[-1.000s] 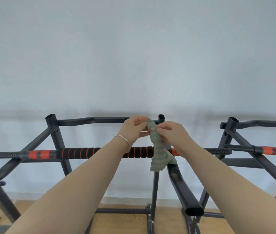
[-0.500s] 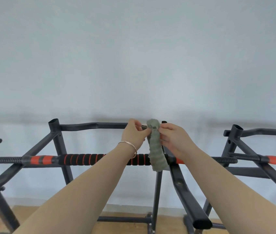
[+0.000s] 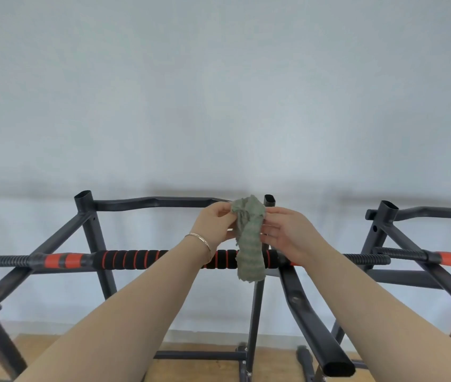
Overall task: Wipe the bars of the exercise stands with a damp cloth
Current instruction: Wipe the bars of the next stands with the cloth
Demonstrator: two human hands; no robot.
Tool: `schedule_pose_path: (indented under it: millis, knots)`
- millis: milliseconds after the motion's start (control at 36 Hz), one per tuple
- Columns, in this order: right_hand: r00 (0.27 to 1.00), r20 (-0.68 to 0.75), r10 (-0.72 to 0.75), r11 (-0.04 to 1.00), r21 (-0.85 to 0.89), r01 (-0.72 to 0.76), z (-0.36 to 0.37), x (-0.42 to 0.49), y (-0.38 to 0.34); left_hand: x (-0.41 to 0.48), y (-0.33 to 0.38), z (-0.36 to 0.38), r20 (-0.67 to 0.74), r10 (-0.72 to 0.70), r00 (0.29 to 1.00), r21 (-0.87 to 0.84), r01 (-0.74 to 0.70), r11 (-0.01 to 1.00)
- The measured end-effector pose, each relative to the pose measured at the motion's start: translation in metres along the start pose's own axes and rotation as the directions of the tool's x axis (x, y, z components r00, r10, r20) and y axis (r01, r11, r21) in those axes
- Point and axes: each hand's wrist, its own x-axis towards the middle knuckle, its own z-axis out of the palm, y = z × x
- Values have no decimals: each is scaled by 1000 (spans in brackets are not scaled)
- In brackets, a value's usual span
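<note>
Above the padded bar (image 3: 136, 259): cloth (image 3: 249, 238) held at its top

Above that bar, on the middle stand (image 3: 92, 244), the left hand (image 3: 213, 224) and right hand (image 3: 287, 232) each pinch the cloth's upper edge between thumb and fingers. Cloth hangs vertically between both hands; its lower end crosses in front of the bar. Left wrist carries a bracelet (image 3: 199, 239)

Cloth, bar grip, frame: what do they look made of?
The cloth looks like soft grey-green textile, ribbed weave, hanging limp. The bar grip looks like matte black foam with red rings. The frame is probably metal tube, dark matte paint; open hollow ends show.
</note>
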Motion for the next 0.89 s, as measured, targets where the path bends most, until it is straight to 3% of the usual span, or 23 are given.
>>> schedule_pose_path:
  millis: [83,167,250,389,528,583,694,806,889]
  knots:
    - [997,-81,15,1000,0,-15,-11,3,1,2,2,-13,-52,-39,998,19,40,999]
    - [994,-111,22,984,-171,-41,-22,4,2,5,-1,-29,-96,-11,995,224,32,974]
    - [994,-110,24,938,-343,-60,-26,4,6,4,-3,-34,-70,67,995,479,-26,878]
    - [987,-162,13,885,-458,-87,-25,7,10,0,-4,-26,27,117,993,672,-105,733]
    - [982,-183,44,834,-534,-137,-26,4,11,1,-10,-16,56,102,993,685,-112,720]
    - [991,-133,29,752,-650,-109,-28,0,14,1,-14,-12,57,106,993,685,-116,719]
    - [987,-71,-146,524,-852,16,-29,0,24,3,-19,-8,48,110,993,703,-112,702]
    - [960,-187,-210,557,-830,-40,-35,4,23,5,-22,-8,-6,139,990,745,-89,661]
    - [955,-208,-213,517,-853,-71,-40,8,22,9,-22,-10,-65,158,985,756,-55,653]
